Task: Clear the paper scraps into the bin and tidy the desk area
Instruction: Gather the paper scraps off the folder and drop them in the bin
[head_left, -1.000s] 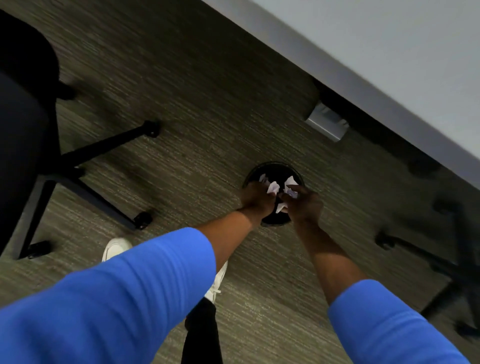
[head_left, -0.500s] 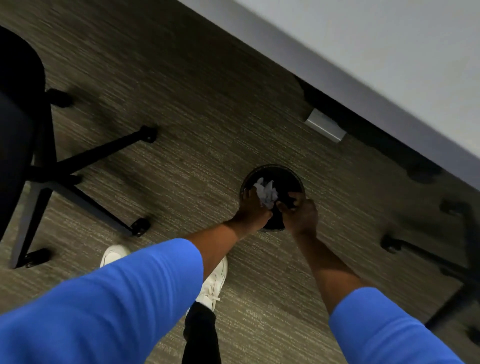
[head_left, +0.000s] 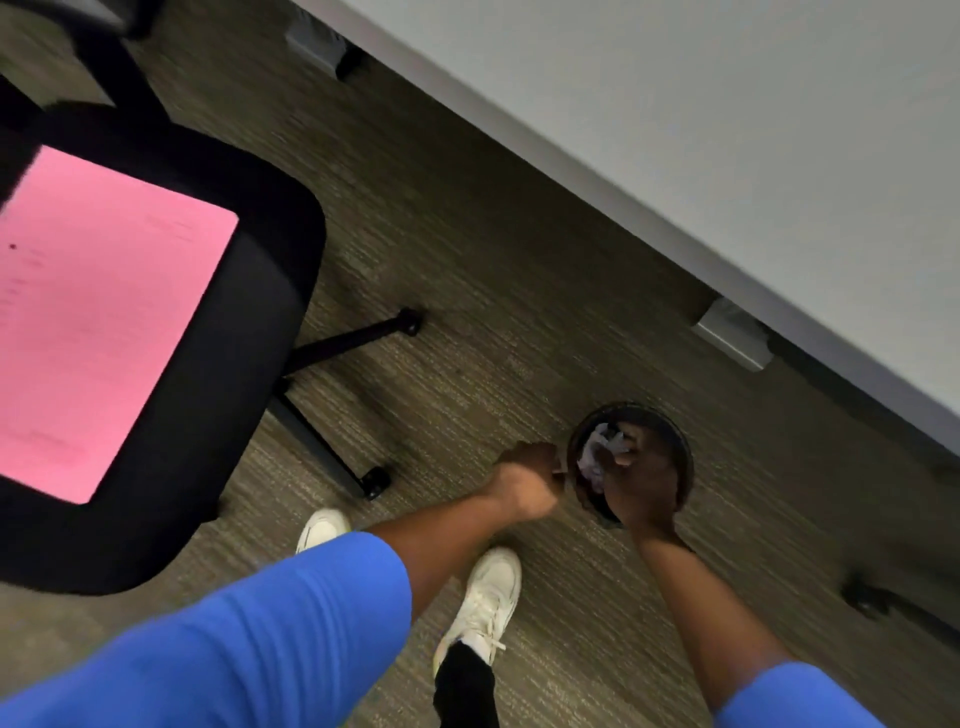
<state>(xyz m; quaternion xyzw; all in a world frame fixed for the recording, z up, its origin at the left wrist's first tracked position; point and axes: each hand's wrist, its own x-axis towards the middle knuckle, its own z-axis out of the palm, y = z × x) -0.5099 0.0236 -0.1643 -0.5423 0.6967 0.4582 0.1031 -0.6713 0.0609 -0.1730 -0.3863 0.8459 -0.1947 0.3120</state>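
A round black bin (head_left: 680, 441) stands on the carpet below the desk edge. White crumpled paper scraps (head_left: 597, 457) lie inside it, on its left side. My right hand (head_left: 644, 478) reaches down into the bin's mouth, fingers spread over the scraps, and covers much of the opening. My left hand (head_left: 530, 478) is curled into a loose fist just outside the bin's left rim, with nothing visible in it.
A black office chair (head_left: 249, 312) with a pink sheet (head_left: 98, 312) on its seat stands at left, its wheeled legs (head_left: 374, 480) reaching towards the bin. The pale desk top (head_left: 727, 130) fills the upper right. Another chair's base (head_left: 883, 605) is at right. My white shoes (head_left: 488, 597) stand close by.
The scraps held above the bin have dropped into it. My left hand has pulled out to the bin's left rim; my right hand has gone deeper inside. The view has swung left, showing the chair seat.
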